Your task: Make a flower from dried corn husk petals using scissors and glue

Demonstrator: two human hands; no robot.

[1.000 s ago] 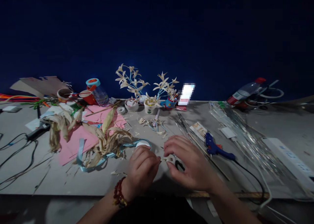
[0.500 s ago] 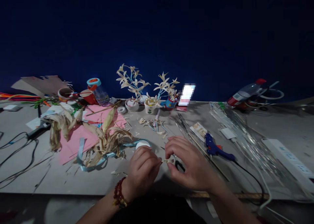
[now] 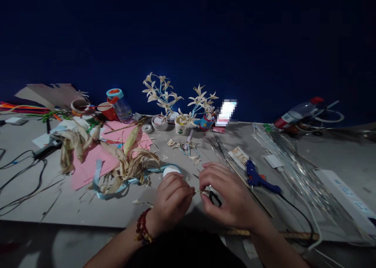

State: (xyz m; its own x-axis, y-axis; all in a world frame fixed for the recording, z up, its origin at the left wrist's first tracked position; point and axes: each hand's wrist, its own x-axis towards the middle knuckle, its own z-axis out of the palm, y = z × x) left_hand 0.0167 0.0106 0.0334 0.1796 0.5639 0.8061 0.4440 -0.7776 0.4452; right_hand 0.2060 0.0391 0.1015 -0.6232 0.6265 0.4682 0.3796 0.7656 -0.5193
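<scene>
Near the table's front edge, my left hand (image 3: 174,194), with a red bead bracelet at its wrist, pinches one end of a small thin pale piece (image 3: 199,191). My right hand (image 3: 225,193) faces it from the right, its thumb and finger closed on the other end of that piece. Black-handled scissors (image 3: 215,197) lie under or against my right palm, partly hidden. A white round roll (image 3: 172,170) with blue ribbon (image 3: 98,182) sits just behind my left hand. Dry husks (image 3: 132,168) lie farther left.
Pale flower sprays (image 3: 161,94) stand in cups at the back. A blue glue gun (image 3: 258,178) and bundled wires (image 3: 302,178) lie right. Pink paper (image 3: 94,164) and a bottle (image 3: 122,107) are left; another bottle (image 3: 296,113) leans back right.
The view has shifted slightly. Both hands keep nearly the same place, and less of the pale piece shows between the fingertips.
</scene>
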